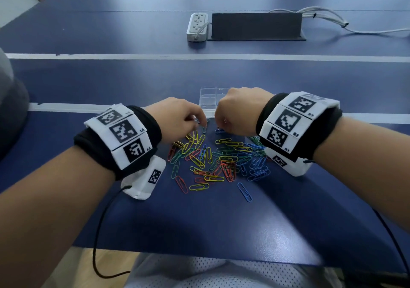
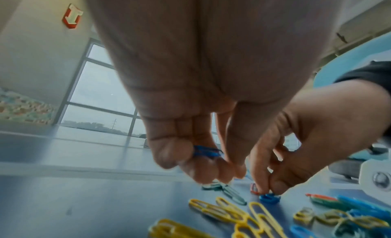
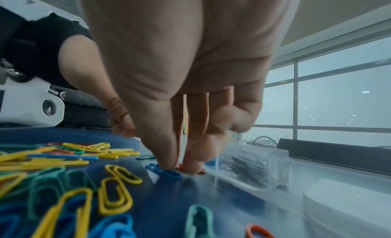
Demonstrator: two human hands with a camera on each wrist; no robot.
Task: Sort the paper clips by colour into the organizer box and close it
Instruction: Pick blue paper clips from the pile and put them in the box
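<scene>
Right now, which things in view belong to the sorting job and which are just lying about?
Job:
- paper clips
- organizer box
- blue clips held in left hand
- right hand on blue clip

Lying about:
- power strip
- black stand
- cables

An office or meeting room is showing here. A long dark blue bench (image 1: 221,77) with pale stripes is stretching away toward 12 o'clock, carrying a white power strip (image 1: 198,27) at 12 o'clock beside a black cable box (image 1: 256,26), with grey cables (image 1: 328,19) trailing off toward 1 o'clock. In the wrist views, tall floor-to-ceiling windows (image 3: 338,99) with grey metal frames are looking out on a hazy sky. A red three-dimensional letter (image 2: 72,16) is hanging on the pale wall, and a colourful patterned mural (image 2: 23,108) is running along it.
</scene>
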